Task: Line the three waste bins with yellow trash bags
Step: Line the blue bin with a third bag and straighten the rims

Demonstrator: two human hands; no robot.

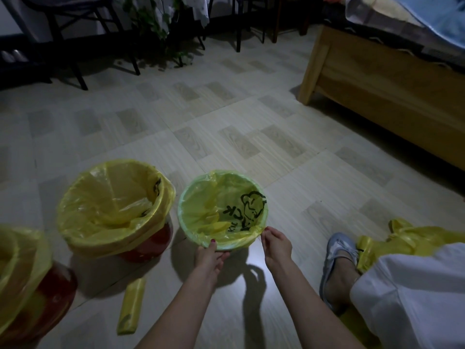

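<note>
Three bins stand on the tiled floor. A small green bin in the middle holds a yellow bag with black print, folded over its rim. My left hand grips the near rim through the bag. My right hand pinches the bag's edge at the near right of the rim. A red bin to the left wears a yellow bag over its rim. Another red bin at the bottom left is lined with a yellow bag too.
A folded yellow bag roll lies on the floor near my left arm. Loose yellow bags lie by my foot in a grey shoe at the right. A wooden bed frame stands at the back right, chair legs and a plant at the back.
</note>
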